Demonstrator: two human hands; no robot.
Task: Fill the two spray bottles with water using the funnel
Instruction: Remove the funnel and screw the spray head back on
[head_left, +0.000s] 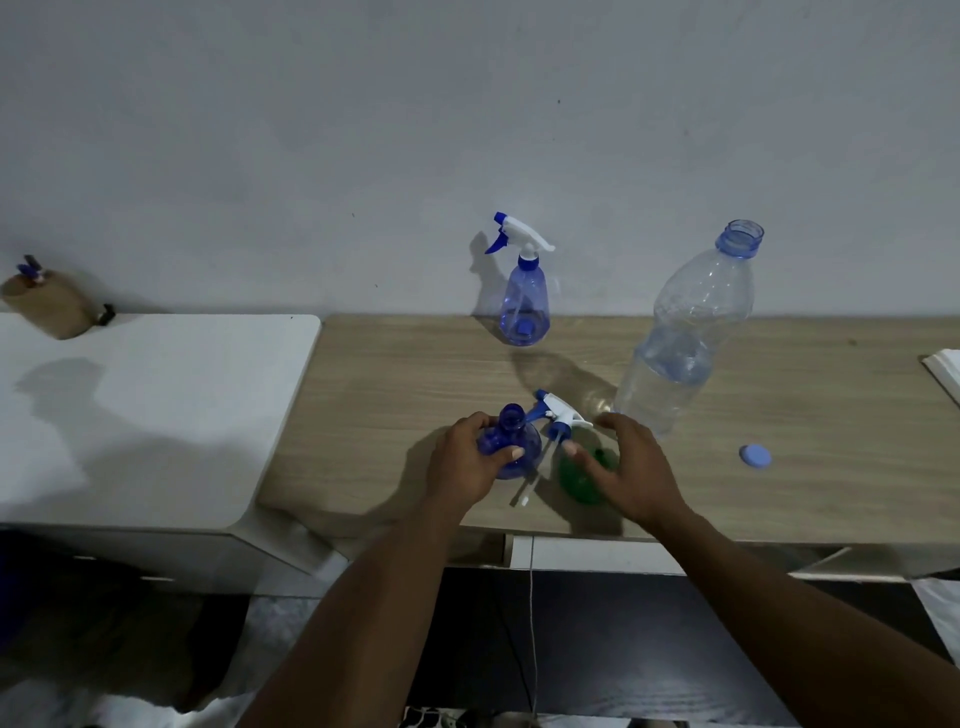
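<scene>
An uncapped blue spray bottle stands near the wooden table's front edge, and my left hand grips its body. Its white and blue spray head lies beside it with the tube pointing toward me. My right hand hovers with fingers spread over a green funnel lying on the table; whether it touches the funnel I cannot tell. A second blue spray bottle, spray head on, stands by the wall. A large clear water bottle, open and partly full, stands to the right.
The water bottle's blue cap lies on the wooden table at right. A white cabinet top adjoins on the left, with a brown holder at its back. A white object sits at the far right edge.
</scene>
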